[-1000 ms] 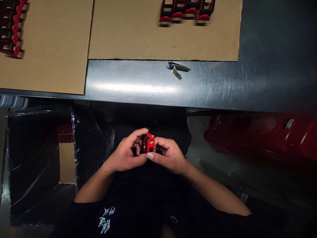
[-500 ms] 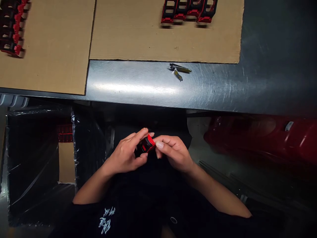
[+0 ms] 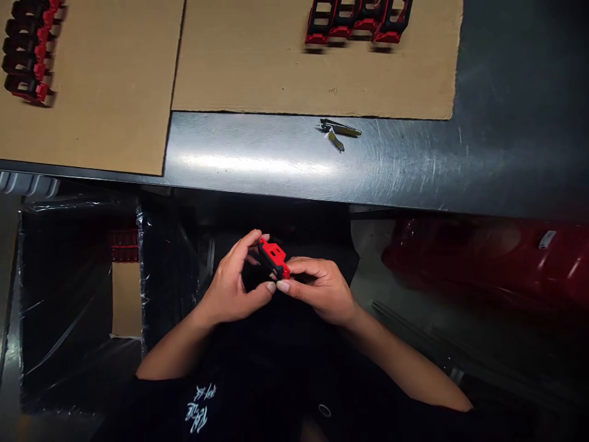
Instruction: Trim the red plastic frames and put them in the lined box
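Between my two hands, in front of my body and below the table edge, is a red and black plastic part [image 3: 275, 255], tilted with its red face toward me. My left hand [image 3: 234, 282] curves around its left side, with fingertips at its upper end and the thumb near its lower end. My right hand [image 3: 322, 285] pinches the lower right corner between thumb and fingers. The part's underside and some of my left fingers are hidden.
Several similar parts stand in rows on cardboard sheets [image 3: 257, 73] on the metal table [image 3: 276, 159]. Nail clippers [image 3: 340, 127] lie near the table edge. At lower left is a plastic-lined box [image 3: 69, 294] with more parts and cardboard inside. A red object [image 3: 478, 258] is at right.
The part has been turned in my hands, so its broad red face now shows. My right hand's grip has shifted to its lower corner. The view has moved slightly.
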A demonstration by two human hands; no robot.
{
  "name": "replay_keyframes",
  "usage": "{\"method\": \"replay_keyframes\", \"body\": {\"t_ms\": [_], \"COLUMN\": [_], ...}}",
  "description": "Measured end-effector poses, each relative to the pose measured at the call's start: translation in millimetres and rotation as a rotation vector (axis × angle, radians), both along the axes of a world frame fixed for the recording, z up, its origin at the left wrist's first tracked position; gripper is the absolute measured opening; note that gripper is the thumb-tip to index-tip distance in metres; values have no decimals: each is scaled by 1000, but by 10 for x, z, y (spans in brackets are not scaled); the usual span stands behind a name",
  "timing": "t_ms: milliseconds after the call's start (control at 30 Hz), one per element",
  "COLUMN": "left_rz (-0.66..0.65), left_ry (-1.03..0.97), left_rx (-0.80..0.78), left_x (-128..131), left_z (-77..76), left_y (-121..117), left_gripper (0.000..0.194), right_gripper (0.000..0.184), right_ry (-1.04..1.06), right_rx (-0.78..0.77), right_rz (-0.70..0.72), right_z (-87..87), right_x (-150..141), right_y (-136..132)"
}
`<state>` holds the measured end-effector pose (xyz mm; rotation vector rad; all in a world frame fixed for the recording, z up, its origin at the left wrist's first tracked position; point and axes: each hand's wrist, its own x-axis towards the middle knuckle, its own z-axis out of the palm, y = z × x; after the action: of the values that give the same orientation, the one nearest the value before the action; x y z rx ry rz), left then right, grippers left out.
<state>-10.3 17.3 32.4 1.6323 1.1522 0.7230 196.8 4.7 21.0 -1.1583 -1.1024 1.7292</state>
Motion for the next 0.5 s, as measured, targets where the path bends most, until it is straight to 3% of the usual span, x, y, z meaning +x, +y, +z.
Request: {"method": "replay_keyframes", "body": {"t_ms": [200,500], "left_rz": [55,64], "left_ry": [64,92], "left_rx": [84,299], "left_x": [132,179], "left_z": [15,-15], "left_y": [-56,-20], "left_gripper": [91,82], "right_gripper": [10,15], "right_ry": [-3,-53], "right_rx": [70,196], "right_rz": [0,37], "right_z": [-73,-76], "right_x": [-24,-44], "right_y": [-33,-26]}}
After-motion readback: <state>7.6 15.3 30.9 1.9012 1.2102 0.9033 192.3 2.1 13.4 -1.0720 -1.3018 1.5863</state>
